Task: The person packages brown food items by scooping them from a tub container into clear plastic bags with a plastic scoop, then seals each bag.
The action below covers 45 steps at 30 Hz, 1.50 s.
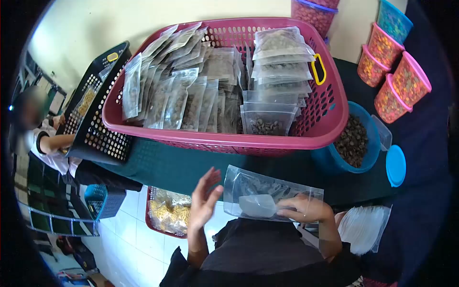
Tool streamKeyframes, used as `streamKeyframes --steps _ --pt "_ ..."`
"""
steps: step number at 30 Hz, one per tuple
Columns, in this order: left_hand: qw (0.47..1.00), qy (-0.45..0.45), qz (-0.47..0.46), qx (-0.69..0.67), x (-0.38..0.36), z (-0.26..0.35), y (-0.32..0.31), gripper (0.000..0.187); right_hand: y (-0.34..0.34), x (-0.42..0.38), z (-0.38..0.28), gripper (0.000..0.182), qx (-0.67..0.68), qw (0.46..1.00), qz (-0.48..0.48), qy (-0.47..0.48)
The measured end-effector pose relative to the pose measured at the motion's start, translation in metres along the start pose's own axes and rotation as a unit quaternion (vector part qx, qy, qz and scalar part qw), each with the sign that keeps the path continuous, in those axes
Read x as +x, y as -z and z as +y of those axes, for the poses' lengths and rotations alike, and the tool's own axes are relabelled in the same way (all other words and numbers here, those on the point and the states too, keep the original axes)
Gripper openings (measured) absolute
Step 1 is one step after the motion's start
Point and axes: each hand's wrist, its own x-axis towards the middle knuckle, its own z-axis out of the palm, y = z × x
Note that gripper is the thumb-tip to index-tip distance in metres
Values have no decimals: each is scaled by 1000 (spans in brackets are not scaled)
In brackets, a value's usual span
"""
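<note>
A clear plastic pouch (248, 181) is spread out in front of my body, at the near edge of the table. My right hand (303, 208) reaches into its right end, seen through the film. The fingers pinch the edge of a whitish, flat card-like piece (257, 205) lying within the pouch outline. My left hand (205, 200) is raised just beyond the pouch's left end, fingers apart, holding nothing. Past the pouch stands a large maroon basket (224, 139) filled with rows of zip pouches (270, 125) of dark brown pieces.
A blue tub (318, 158) of dark pieces stands right of the basket, near a blue lid (396, 166). Tubs of colourful contents (393, 98) stand far right. Plastic sheets (363, 227) lie low right. At left, a person's arm (57, 142) reaches to a black basket (103, 119).
</note>
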Motion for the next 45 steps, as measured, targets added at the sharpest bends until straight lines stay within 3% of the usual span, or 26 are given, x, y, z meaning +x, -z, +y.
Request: streamKeyframes --steps 4,7,9,16,18,23,25,26,27,30,33,40,42,45 --pt "992 69 -93 -58 6 -21 -15 48 -10 -5 0 26 2 995 91 36" --pt "992 63 -100 -52 5 -24 -26 50 -21 -7 1 23 -12 986 157 53" --pt "993 65 -100 -20 7 -21 -31 50 -20 -8 -8 23 -33 989 148 6" --pt "996 40 -79 8 15 -39 -32 46 -24 -5 -12 22 -31 986 158 31" --pt "992 61 -65 -87 16 -28 -40 38 -27 -3 -10 23 -24 987 154 30" --pt "988 39 -65 -137 17 -39 -45 22 -25 -4 -10 25 -16 993 118 4" --pt "980 98 -81 -156 18 -58 -40 20 -25 -5 -11 25 -22 994 104 -9" --pt "986 88 -86 -113 19 -66 -41 33 -26 -5 -11 25 -30 994 104 -14" --pt "986 88 -86 -114 20 -70 -41 33 -26 -6 -10 26 -38 994 104 -19" --pt "972 182 -112 -104 21 -71 -38 53 -25 -8 -14 27 -45 993 106 -25" --pt "957 208 -101 -175 21 -58 -46 50 -28 -6 -9 26 -55 987 150 34" --pt "974 103 -102 -174 24 -71 -46 41 -28 -7 -6 27 -42 988 147 18" --pt "988 32 -142 -55 26 -74 -43 37 -30 -6 0 28 -47 989 142 13" --pt "987 60 -143 -51 27 -88 -44 34 -27 -7 -1 30 -40 990 132 -33"
